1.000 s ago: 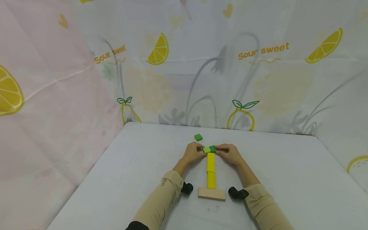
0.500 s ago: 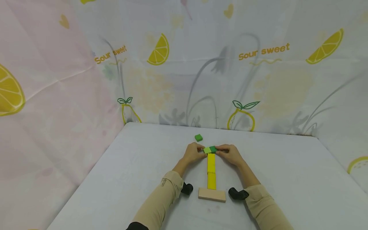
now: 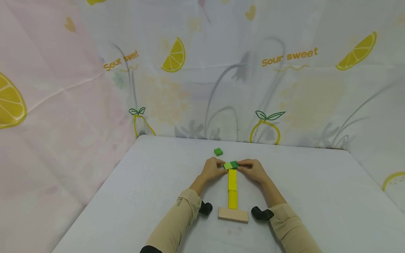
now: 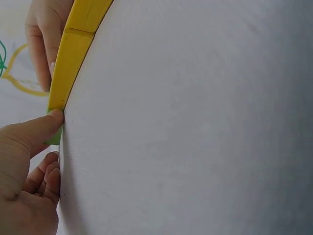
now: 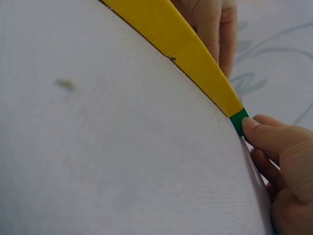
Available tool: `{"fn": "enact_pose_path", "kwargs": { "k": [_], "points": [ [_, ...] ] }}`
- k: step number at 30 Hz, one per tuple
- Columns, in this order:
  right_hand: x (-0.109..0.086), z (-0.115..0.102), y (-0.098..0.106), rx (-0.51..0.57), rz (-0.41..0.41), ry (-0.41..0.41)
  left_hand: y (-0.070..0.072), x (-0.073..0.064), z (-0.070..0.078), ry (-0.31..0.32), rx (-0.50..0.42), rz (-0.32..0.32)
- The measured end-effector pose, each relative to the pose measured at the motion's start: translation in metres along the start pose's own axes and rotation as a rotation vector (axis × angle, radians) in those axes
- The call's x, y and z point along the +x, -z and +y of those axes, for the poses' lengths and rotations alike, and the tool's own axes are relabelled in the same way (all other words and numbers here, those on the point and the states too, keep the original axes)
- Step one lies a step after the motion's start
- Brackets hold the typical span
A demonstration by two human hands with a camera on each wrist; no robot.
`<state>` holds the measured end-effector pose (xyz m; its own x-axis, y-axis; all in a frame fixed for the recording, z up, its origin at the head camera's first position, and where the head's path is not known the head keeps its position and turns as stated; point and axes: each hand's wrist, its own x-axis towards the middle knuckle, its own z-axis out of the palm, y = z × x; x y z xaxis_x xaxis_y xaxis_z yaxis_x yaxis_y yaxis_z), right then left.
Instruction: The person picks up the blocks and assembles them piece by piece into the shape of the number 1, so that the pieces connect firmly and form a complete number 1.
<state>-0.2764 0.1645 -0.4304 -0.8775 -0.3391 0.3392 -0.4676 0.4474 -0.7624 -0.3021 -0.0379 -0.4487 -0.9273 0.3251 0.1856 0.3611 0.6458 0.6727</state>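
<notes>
In the head view, a light green block (image 3: 227,166) and a dark green block (image 3: 234,164) lie side by side at the far end of two yellow blocks, one farther (image 3: 232,180) and one nearer (image 3: 232,199). My left hand (image 3: 212,168) pinches the light green block from the left, its thumb (image 4: 44,128) on the near side in the left wrist view. From the right, my right hand (image 3: 254,170) pinches the dark green one, with its thumb (image 5: 266,136) against it. A plain wooden block (image 3: 233,215) lies crosswise at the near end of the yellow row.
A loose green block (image 3: 218,151) lies beyond the hands on the white table (image 3: 316,196). Black wrist-worn devices, left (image 3: 206,208) and right (image 3: 262,213), hang inside the forearms. A fabric backdrop (image 3: 202,91) with lemon prints rises behind the table.
</notes>
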Motion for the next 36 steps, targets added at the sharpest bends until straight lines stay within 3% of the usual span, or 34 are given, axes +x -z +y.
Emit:
{"fn": "enact_pose_path", "kwargs": {
  "k": [16, 24, 36],
  "points": [
    [0.0, 0.002, 0.002, 0.002, -0.006, -0.006, -0.001, 0.001, 0.0, -0.007, 0.001, 0.004],
    [0.003, 0.015, -0.002, 0.003, 0.003, -0.027, 0.002, 0.005, -0.006, 0.004, -0.082, -0.031],
    [0.0, 0.001, 0.0, 0.024, 0.028, -0.048, 0.016, 0.006, -0.006, 0.019, -0.117, -0.043]
  ]
}}
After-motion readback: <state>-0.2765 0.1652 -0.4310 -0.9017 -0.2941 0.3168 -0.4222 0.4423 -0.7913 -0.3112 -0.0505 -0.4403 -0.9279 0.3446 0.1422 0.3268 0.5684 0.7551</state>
